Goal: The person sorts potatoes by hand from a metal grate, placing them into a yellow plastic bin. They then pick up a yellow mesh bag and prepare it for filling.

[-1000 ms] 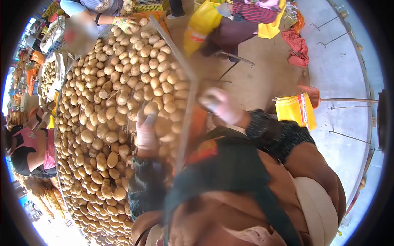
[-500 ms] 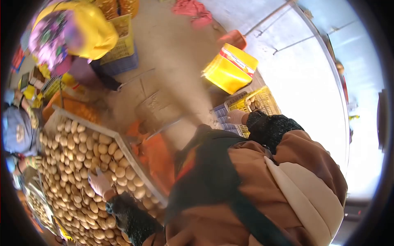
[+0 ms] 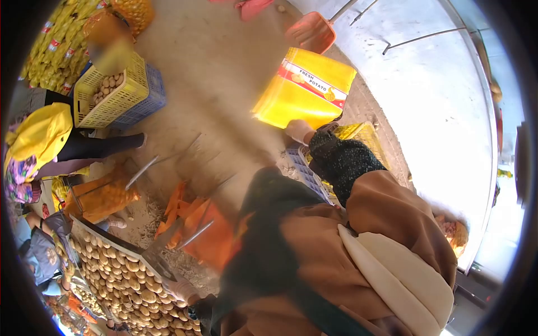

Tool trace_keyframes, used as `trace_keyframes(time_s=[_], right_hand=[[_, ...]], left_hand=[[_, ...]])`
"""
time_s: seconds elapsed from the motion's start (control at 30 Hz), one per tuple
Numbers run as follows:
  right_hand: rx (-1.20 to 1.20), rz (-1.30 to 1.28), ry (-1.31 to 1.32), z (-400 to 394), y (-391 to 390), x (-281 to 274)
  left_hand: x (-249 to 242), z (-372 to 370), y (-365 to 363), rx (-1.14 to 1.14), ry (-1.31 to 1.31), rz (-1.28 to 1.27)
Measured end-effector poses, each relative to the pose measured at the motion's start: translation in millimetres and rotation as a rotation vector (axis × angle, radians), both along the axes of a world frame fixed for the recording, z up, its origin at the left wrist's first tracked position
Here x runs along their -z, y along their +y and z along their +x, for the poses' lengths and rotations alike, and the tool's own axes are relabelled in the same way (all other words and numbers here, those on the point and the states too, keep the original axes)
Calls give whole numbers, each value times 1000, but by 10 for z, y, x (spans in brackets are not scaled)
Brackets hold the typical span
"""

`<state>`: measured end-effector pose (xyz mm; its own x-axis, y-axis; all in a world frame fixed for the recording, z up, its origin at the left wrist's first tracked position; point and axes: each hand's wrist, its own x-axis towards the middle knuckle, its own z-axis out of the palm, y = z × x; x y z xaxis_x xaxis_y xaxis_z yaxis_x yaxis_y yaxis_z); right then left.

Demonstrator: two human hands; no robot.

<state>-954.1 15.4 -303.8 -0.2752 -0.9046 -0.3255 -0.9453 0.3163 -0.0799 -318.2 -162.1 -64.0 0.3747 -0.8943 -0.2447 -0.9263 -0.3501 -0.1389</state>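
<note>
My right hand, in a pale glove, is at the lower edge of a stack of yellow potato bags printed "FRESH POTATO". Its fingers look curled in, and what they hold, if anything, is hidden. Below it are a blue crate and a yellow crate, both partly covered by my sleeve. My left hand, also gloved, is by the rim of the sorting table, beside a spread of potatoes. Blur hides how its fingers are set.
Orange net bags hang by metal rods below the table. A yellow crate of potatoes rests on a blue one, near filled yellow sacks. Co-workers stand at left, one with a yellow cloth. An orange shovel lies beyond the bags.
My view has turned. My right hand has gone from the crates up to the yellow bags. My left hand has moved off the potatoes to the table's rim. The yellow-clothed co-worker appears farther left.
</note>
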Motion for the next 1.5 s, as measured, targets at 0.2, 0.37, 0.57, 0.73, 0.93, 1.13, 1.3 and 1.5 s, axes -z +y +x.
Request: trace_keyframes(time_s=[0.2,0.37,0.57,0.73,0.93,1.13,1.3,1.5], right_hand=[[608,16,-258,-975,-666,-79],[1069,-50,-330,-1239,-1162,-45],[1130,117,-222,-1423,-1452,252],[751,325,-136,-1537,-1406,152],[1021,240,-175,-1499,-1503,74],[787,264,-36,-1715,-1255,1030],[751,-75,31,-1711,-957,937],[1157,-444,-595,-1733,-71,329]], left_hand=[[430,-189,414,3,-65,210],[539,-558,556,-90,337,291],[619,-900,622,-94,509,394],[657,-1175,696,-173,565,399],[650,-1294,615,-166,563,471],[845,-1001,670,-159,605,454],[556,-1357,610,-176,619,480],[1205,-337,787,543,533,486]])
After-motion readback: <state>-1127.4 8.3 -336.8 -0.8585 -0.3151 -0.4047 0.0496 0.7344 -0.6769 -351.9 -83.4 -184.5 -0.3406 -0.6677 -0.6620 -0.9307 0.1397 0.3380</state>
